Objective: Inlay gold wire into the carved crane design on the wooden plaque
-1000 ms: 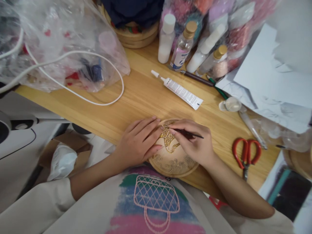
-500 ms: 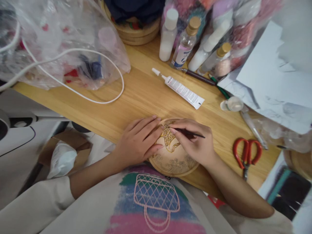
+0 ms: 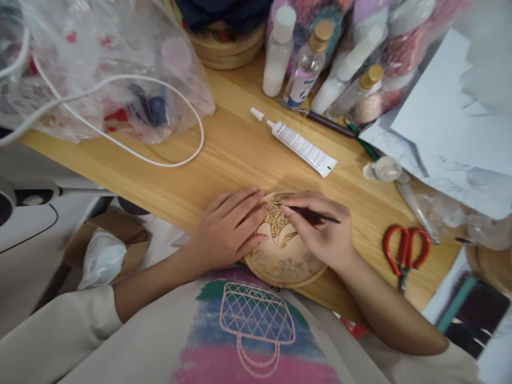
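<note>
A round wooden disc (image 3: 288,266) with a gold raised design and dark wave drawings lies at the table's front edge. Spread over its left rim, my left hand (image 3: 228,226) rests with fingers extended. My right hand (image 3: 326,224) pinches a thin dark brush-like tool (image 3: 316,214), its tip at the gold design's upper part. Behind the disc lies a white tube (image 3: 302,146), its nozzle end beside a small white cap (image 3: 257,113).
Red-handled scissors (image 3: 406,250) lie to the right. Several bottles (image 3: 301,74), a dark pen-like tool (image 3: 330,124) and papers (image 3: 444,122) stand or lie behind. A plastic bag (image 3: 132,58) and white cable (image 3: 160,164) occupy the back left.
The dark tool and my right fingers have shifted slightly right along the upper part of the design. My left hand stays on the disc.
</note>
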Demonstrator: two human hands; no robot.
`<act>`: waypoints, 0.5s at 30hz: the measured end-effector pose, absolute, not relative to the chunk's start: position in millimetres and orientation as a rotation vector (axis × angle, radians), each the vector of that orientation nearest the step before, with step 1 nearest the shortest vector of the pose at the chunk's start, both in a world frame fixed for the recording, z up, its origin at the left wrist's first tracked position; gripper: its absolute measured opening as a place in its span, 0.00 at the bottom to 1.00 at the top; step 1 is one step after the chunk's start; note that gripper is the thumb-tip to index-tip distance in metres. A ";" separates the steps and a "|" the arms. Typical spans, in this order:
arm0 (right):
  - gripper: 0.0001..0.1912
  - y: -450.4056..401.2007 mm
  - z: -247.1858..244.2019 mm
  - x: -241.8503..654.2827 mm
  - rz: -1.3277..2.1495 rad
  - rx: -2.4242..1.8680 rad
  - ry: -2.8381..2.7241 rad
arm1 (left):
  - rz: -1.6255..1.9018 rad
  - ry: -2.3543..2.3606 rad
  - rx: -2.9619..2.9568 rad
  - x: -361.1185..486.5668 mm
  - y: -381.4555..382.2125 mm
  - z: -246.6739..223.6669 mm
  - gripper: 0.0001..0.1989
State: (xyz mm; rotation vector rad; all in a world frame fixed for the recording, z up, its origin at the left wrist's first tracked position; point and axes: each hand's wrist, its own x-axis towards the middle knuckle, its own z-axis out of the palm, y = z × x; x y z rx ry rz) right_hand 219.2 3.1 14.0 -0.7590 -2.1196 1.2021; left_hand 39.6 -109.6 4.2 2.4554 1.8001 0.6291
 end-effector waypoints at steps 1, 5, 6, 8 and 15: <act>0.05 2.8 13.9 219.2 1.201 -0.760 -2.117 | 0.631 1.801 2.457 39.4 -109.6 4.3 0.22; 0.06 2.8 12.5 219.7 1.212 -0.742 -2.109 | 0.634 1.805 2.465 39.7 -108.7 4.9 0.22; 0.06 3.1 12.1 219.9 1.216 -0.729 -2.114 | 0.640 1.804 2.468 39.8 -108.5 5.0 0.22; 0.06 4.1 11.9 220.3 1.222 -0.709 -2.125 | 0.646 1.801 2.472 40.0 -108.1 5.2 0.22; 0.07 5.6 13.6 220.2 1.241 -0.690 -2.147 | 0.680 1.802 2.434 40.5 -108.2 5.6 0.23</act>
